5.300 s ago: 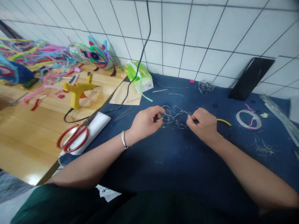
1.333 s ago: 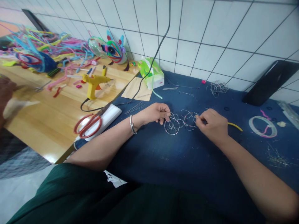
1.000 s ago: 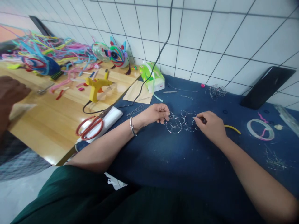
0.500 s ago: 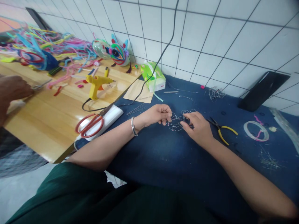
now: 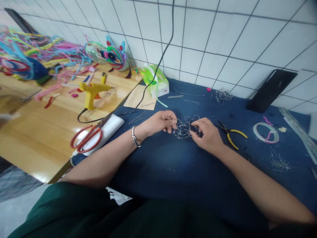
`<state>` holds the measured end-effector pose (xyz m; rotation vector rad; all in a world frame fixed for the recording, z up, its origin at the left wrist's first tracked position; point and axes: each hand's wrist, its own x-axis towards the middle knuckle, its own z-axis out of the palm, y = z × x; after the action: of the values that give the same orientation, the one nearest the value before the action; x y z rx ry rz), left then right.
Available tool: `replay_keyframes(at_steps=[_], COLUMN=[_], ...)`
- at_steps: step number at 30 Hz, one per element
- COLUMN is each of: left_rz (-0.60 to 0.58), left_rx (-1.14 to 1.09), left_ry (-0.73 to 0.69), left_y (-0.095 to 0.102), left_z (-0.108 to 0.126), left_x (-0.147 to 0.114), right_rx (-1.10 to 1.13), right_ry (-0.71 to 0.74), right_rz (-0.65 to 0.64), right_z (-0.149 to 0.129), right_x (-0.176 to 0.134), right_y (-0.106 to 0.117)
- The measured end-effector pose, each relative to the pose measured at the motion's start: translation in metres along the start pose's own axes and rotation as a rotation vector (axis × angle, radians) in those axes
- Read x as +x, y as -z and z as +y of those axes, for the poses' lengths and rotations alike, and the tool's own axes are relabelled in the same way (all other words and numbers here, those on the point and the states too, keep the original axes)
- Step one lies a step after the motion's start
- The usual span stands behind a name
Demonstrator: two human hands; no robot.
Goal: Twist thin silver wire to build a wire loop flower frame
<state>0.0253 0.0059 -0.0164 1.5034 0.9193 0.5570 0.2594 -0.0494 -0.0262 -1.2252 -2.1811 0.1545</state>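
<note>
Between my hands, a little above the dark blue cloth (image 5: 158, 165), is a looped thin wire piece (image 5: 182, 130) with small pinkish beads. My left hand (image 5: 164, 123) pinches its left side between thumb and fingers. On the other side, my right hand (image 5: 206, 134) is closed on the wire loops with thumb and fingertips. Right of that hand lie yellow-handled pliers (image 5: 234, 135), jaws toward the hand. The exact spot each fingertip grips is too fine to make out.
Red-handled scissors (image 5: 86, 137) rest on a white power strip (image 5: 109, 130) at left. A yellow glue gun (image 5: 92, 94) stands on the wooden table (image 5: 32, 138). Behind are a tissue pack (image 5: 156, 81), a wire tangle (image 5: 223, 96) and a black phone (image 5: 272, 89). A wire coil (image 5: 266, 133) lies right.
The view has shifted, so the surroundings sit farther left. My hands still hold the wire piece, with my right fingertips slightly closer together. The other person's hand at far left has left the view.
</note>
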Motion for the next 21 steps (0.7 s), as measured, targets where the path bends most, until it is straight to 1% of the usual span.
replay_keyframes(at_steps=[5, 10, 16, 21], left_rz=[-0.017, -0.027, -0.035, -0.039], left_rx=[-0.014, -0.017, 0.037, 0.062], left_ry=[-0.007, -0.015, -0.014, -0.032], left_y=[0.001, 0.000, -0.007, -0.008], left_z=[-0.003, -0.004, 0.001, 0.005], left_x=[0.002, 0.003, 0.000, -0.003], right_rx=[0.021, 0.006, -0.074, -0.149], right_ry=[-0.013, -0.020, 0.007, 0.041], right_rz=[-0.010, -0.032, -0.056, -0.063], right_z=[0.002, -0.002, -0.009, -0.010], right_x=[-0.003, -0.004, 0.000, 0.000], right_y=[0.000, -0.001, -0.009, -0.011])
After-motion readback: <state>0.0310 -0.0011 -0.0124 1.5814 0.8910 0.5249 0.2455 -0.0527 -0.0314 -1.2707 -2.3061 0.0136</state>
